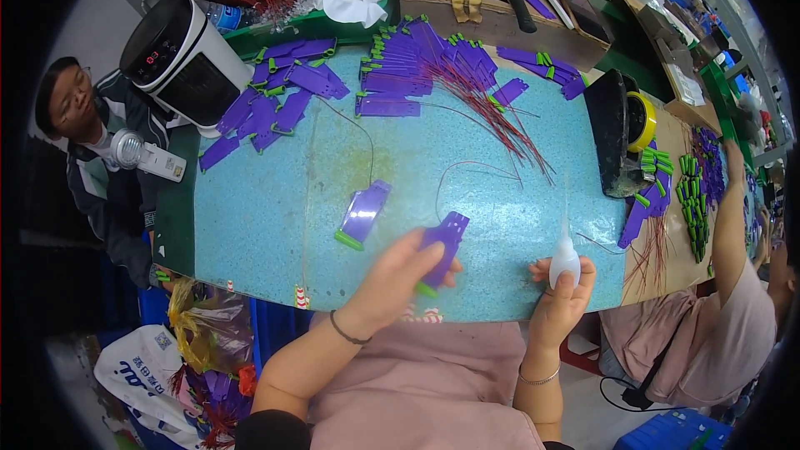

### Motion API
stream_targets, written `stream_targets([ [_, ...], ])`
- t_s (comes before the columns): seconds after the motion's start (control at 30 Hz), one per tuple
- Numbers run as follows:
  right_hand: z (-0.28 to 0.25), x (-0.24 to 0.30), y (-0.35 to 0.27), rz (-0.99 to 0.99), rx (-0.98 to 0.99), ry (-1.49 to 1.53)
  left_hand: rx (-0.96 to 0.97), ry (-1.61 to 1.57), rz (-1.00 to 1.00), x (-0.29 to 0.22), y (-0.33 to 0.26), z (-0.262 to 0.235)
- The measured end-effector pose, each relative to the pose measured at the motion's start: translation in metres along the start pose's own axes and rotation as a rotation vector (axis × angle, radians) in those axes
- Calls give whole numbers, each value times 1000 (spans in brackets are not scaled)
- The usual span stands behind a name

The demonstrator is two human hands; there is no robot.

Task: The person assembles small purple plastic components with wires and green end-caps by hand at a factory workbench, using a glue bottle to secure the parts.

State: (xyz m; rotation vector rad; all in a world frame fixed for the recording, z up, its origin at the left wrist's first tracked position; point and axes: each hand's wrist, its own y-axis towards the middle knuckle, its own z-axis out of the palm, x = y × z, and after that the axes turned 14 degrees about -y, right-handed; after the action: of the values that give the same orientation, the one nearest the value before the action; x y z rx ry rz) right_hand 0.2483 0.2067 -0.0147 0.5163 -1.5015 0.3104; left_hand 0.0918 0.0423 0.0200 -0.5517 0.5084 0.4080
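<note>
A purple plastic piece (pixel 442 243) with a green end sits pinched in the left hand (pixel 398 279), just above the table (pixel 275 225) edge. The right hand (pixel 562 296) grips a small white squeeze bottle (pixel 564 260) upright, nozzle up. Another purple piece (pixel 364 212) lies left of the left hand.

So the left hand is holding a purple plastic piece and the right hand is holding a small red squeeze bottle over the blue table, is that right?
Not quite: the squeeze bottle in the right hand is white, not red, as the head view shows. The rest holds: the left hand grips a purple plastic piece with a green end, and both are over the blue table.
</note>
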Motion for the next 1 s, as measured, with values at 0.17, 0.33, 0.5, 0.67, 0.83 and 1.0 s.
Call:
stream_targets([
  [0.17,3,5,-4,-33,-39,7,51,1200,766,12,20,-8],
  [0.33,-10,10,-8,-80,-44,8,-249,1531,1024,-21,10,-13],
  [0.5,-10,15,-8,-52,-6,15,-514,1724,859,-36,4,-43],
  [0.67,7,27,-11,-47,26,2,-501,1553,830,-37,6,-53],
  [0.83,3,26,-12,-37,11,-36,-477,1403,752,-38,2,-54],
  [1.0,4,27,-16,-12,20,-63,-255,1015,685,-27,-7,-43],
])
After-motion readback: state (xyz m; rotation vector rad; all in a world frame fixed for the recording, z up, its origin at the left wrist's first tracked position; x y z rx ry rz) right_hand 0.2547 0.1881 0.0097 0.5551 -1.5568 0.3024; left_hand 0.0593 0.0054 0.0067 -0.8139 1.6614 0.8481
